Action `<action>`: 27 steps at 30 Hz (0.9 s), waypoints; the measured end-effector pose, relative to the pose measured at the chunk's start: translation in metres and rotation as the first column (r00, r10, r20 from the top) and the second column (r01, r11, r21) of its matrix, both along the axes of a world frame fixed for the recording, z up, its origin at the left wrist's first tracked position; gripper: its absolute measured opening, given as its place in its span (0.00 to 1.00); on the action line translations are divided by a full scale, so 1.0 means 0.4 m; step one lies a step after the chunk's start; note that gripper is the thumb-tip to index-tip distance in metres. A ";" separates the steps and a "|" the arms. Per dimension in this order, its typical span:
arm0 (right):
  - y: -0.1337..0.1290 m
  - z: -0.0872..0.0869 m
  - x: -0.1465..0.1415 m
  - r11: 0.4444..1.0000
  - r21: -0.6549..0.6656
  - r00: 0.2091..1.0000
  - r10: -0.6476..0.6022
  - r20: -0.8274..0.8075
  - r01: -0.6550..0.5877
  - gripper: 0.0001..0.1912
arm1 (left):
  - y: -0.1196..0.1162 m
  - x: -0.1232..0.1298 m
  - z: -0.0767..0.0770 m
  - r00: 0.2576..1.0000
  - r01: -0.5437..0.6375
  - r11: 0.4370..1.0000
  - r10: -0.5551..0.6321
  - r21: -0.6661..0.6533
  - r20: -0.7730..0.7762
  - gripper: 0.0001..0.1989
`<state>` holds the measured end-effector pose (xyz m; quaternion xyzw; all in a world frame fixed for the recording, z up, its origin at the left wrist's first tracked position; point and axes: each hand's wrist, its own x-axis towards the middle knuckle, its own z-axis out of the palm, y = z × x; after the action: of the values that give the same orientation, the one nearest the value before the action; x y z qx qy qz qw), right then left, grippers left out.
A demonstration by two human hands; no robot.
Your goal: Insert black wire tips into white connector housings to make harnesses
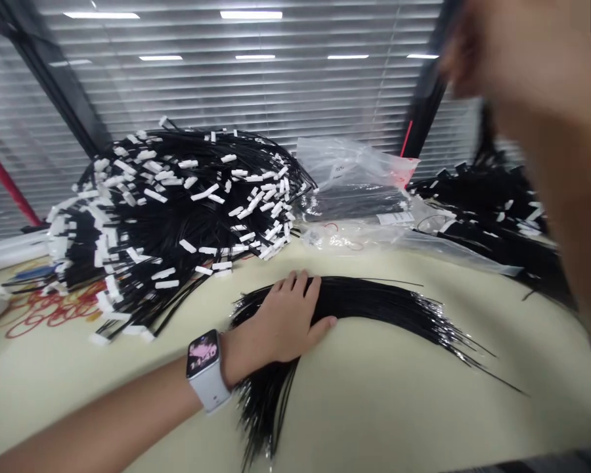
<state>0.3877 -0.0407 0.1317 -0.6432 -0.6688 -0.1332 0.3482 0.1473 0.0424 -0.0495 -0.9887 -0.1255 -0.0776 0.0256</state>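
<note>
My left hand [290,315] lies across a bundle of black wires [374,299] on the table. Its fingers bend over the far side of the bundle and the thumb lies along the near side, so it grips the wires. The bundle curves, with shiny metal ends fanned to the right and more ends pointing toward me under my wrist. High at the upper right, my right hand [467,52] is raised and smeared by motion. Whether it holds anything does not show; a dark strand-like shape hangs behind the forearm.
A large heap of black cables with white connectors [187,190] stands at the back left. Beside it lie clear plastic bags [349,190], one with black wires inside. More black cables [497,203] are piled at the right. Red rubber bands [59,309] lie at the left.
</note>
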 end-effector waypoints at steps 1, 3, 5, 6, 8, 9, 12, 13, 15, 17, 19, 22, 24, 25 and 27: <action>0.028 -0.025 -0.024 1.000 0.030 1.000 -0.008 0.002 0.008 0.37 | -0.001 0.000 0.000 1.000 -0.001 1.000 0.000 0.011 0.009 0.32; 0.091 -0.094 -0.080 0.900 -0.384 0.976 0.214 -0.029 -0.209 0.30 | -0.006 -0.001 0.002 1.000 0.000 0.999 -0.001 0.036 0.028 0.32; 0.151 -0.173 -0.142 0.706 -0.615 0.923 0.370 -0.100 -0.350 0.23 | -0.014 -0.002 0.006 0.999 0.007 0.998 -0.010 0.064 0.046 0.33; 0.176 -0.210 -0.171 0.601 -0.687 0.887 0.438 -0.144 -0.409 0.20 | -0.019 -0.003 0.009 0.998 0.019 0.997 -0.023 0.077 0.054 0.33; 0.212 -0.266 -0.218 0.512 -0.726 0.848 0.497 -0.184 -0.459 0.18 | -0.027 -0.008 0.018 0.995 0.051 0.993 -0.059 0.102 0.076 0.33; 0.222 -0.285 -0.234 0.492 -0.730 0.835 0.515 -0.195 -0.474 0.18 | -0.030 -0.012 0.024 0.993 0.059 0.992 -0.070 0.112 0.093 0.32; 0.230 -0.306 -0.254 0.489 -0.715 0.820 0.533 -0.208 -0.500 0.15 | -0.026 -0.040 0.050 0.984 0.021 0.991 -0.044 0.134 0.174 0.28; 0.228 -0.307 -0.255 0.495 -0.707 0.819 0.534 -0.211 -0.505 0.13 | -0.020 -0.054 0.061 0.978 0.022 0.989 -0.052 0.147 0.202 0.26; 0.221 -0.310 -0.256 0.526 -0.677 0.823 0.526 -0.216 -0.514 0.09 | 0.001 -0.084 0.081 0.958 0.058 0.973 -0.117 0.221 0.262 0.23; 0.214 -0.322 -0.261 0.563 -0.647 0.831 0.511 -0.218 -0.515 0.08 | 0.032 -0.116 0.091 0.931 -0.002 0.963 -0.096 0.268 0.351 0.16; 0.211 -0.342 -0.269 0.590 -0.628 0.843 0.491 -0.220 -0.508 0.13 | 0.067 -0.143 0.086 0.914 -0.090 0.977 0.003 0.194 0.406 0.13; 0.207 -0.368 -0.284 0.603 -0.631 0.855 0.473 -0.210 -0.489 0.18 | 0.109 -0.170 0.051 0.950 0.027 0.963 0.059 -0.268 0.307 0.12; 0.194 -0.369 -0.295 0.641 -0.613 0.872 0.456 -0.181 -0.463 0.19 | 0.123 -0.179 0.025 0.937 -0.002 0.842 0.189 -0.539 0.292 0.09; 0.183 -0.365 -0.301 0.680 -0.587 0.884 0.443 -0.147 -0.439 0.19 | 0.126 -0.181 0.015 0.922 -0.020 0.783 0.254 -0.622 0.291 0.08; 0.148 -0.349 -0.316 0.772 -0.502 0.904 0.424 -0.048 -0.389 0.19 | 0.129 -0.181 0.004 0.890 -0.042 0.716 0.344 -0.696 0.299 0.08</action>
<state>0.2613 0.0184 -0.0079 -0.5464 -0.8145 0.1013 0.1669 0.0748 0.0939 -0.0478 -0.8721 -0.2523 -0.2281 -0.3518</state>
